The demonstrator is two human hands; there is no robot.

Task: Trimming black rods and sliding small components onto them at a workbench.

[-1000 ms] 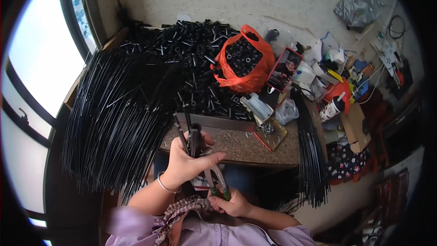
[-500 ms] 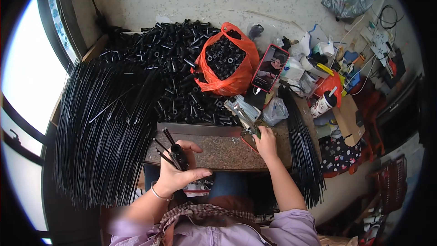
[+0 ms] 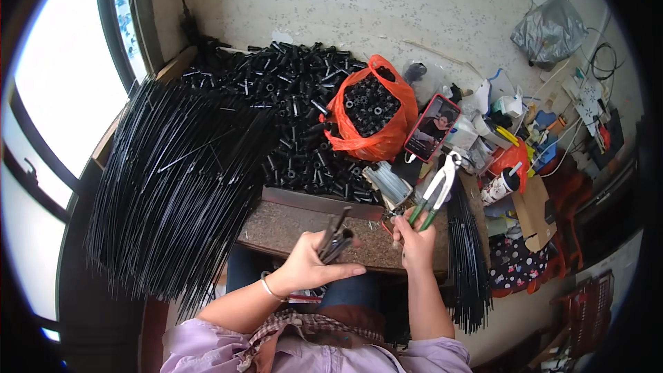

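My left hand is closed around a black plastic tube and a few thin black rods, just over the table's front edge. Its fingers are partly hidden, and the thumb stretches to the right. In my right hand are pincers with green handles and silver jaws, held with the jaws pointing up and away from me. Beyond the left hand lies a heap of short black tubular parts. A thick sheaf of long thin black rods spreads to the left.
A low metal strip edges the heap on the brown table. An orange plastic bag holds more black parts. Beside it stand a phone and a box. A second rod bundle overhangs the right edge.
The right hand has lifted the pincers off the tabletop, jaws now upward. My left hand has come closer to the right hand, still holding the tube and rods. The view has shifted.
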